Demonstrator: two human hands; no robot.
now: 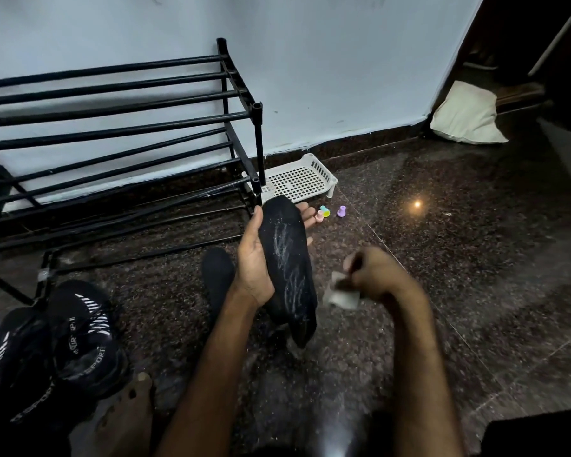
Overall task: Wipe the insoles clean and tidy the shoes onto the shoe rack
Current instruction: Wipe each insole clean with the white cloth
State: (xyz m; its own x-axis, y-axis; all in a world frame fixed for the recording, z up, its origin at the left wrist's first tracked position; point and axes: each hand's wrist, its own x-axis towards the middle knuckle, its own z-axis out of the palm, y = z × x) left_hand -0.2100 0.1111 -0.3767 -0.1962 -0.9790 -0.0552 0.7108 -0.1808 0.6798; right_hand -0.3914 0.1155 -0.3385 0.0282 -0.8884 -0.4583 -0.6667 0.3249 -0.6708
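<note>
Right hand (373, 275) and cloth (342, 295), at 3 o'clock of the insole (289, 268), are smearing with motion blur. Left hand (251, 258) is covering part of the second insole (216, 275). Shoe rack (112, 127) is running off frame at 9 o'clock.

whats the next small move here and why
Probably bring the wipe in the right hand onto the insole the left hand holds and rub its whitish streaks; the wipe sits beside it, not touching.
</note>
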